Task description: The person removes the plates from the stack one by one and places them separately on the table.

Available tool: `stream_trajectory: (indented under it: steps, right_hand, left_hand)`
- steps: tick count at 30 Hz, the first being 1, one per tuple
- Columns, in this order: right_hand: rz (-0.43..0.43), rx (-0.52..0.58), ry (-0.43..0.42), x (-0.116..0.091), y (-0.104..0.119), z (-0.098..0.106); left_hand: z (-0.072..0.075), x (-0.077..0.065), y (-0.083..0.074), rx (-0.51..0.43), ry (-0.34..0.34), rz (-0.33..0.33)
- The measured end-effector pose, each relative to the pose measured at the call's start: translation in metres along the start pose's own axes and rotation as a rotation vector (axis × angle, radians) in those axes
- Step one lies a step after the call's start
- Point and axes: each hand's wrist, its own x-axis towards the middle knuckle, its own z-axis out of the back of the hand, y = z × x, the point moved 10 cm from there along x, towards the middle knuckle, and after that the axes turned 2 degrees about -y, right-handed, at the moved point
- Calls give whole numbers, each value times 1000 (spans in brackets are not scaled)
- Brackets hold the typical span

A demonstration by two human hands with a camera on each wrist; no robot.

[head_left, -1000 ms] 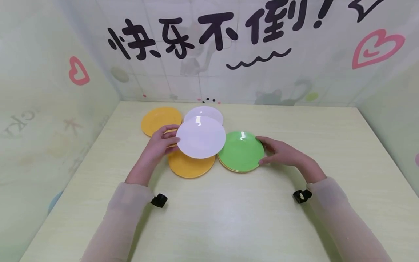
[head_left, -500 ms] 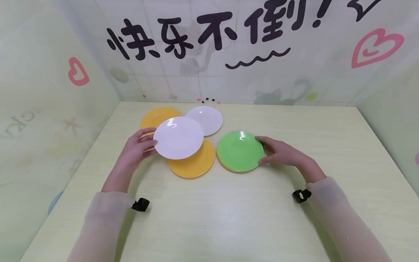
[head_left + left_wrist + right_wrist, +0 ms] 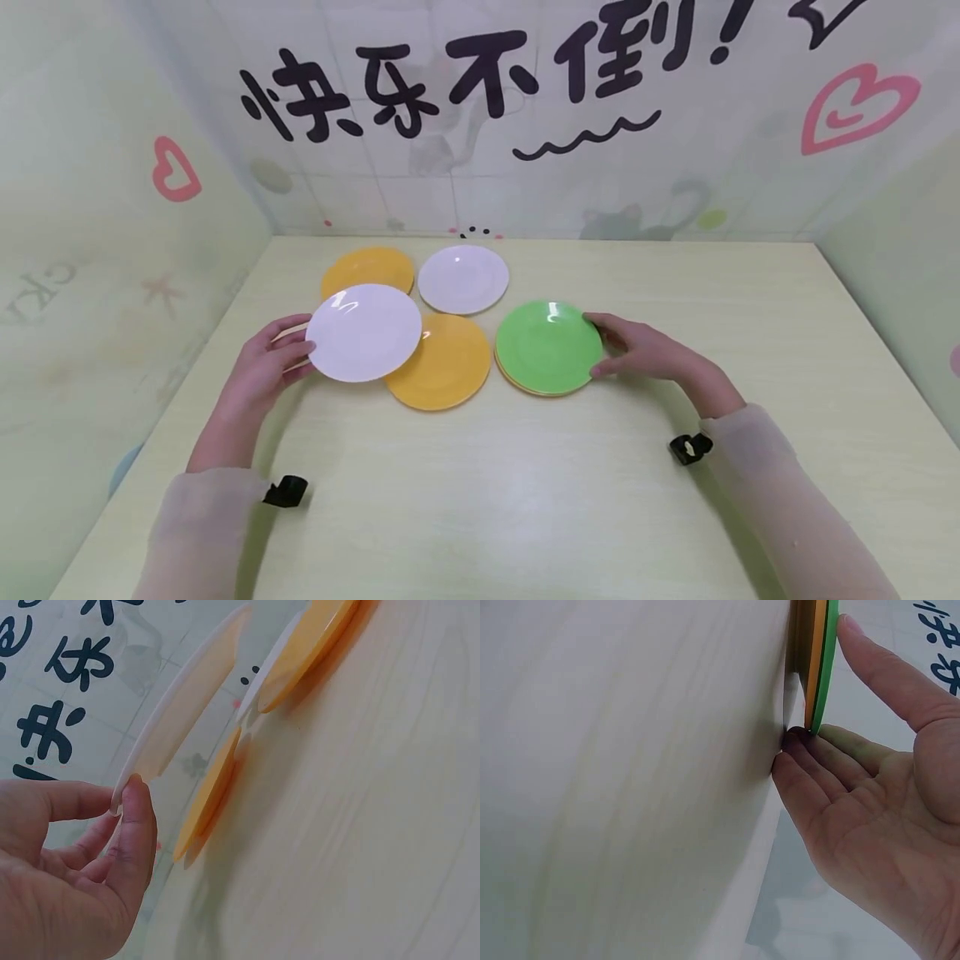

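In the head view my left hand (image 3: 262,362) pinches the left rim of a white plate (image 3: 364,333), thumb on one face and fingers on the other. The left wrist view shows this white plate (image 3: 176,705) tilted and raised off the table. It overlaps two orange plates, one at the back left (image 3: 367,268) and one in front (image 3: 450,362). My right hand (image 3: 637,346) rests at the right rim of a green plate (image 3: 547,346), its fingers fairly straight. Seen from the right wrist, the green plate (image 3: 828,667) lies stacked on an orange plate (image 3: 815,667).
A second white plate (image 3: 465,279) lies at the back, between the back orange plate and the green stack. The pale wooden table (image 3: 510,492) meets a printed backdrop (image 3: 525,200) behind and at both sides.
My left hand has carried the white plate leftward and a little nearer, off the other white plate, uncovering it and more of the front orange plate. My right hand stays at the green plate.
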Motion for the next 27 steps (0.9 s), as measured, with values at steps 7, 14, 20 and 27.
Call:
stream_trajectory:
  steps: [7, 14, 20, 27]
  right_hand:
    - [15, -5, 0, -1, 3, 0]
    - [10, 3, 2, -1, 2, 0]
    - [1, 5, -1, 0, 1, 0]
    - [-9, 6, -1, 1, -3, -1]
  left_hand:
    - [17, -4, 6, -17, -6, -1]
    - [33, -6, 12, -31, -8, 7]
    - [44, -8, 17, -27, -28, 30]
    - [56, -9, 24, -21, -45, 56]
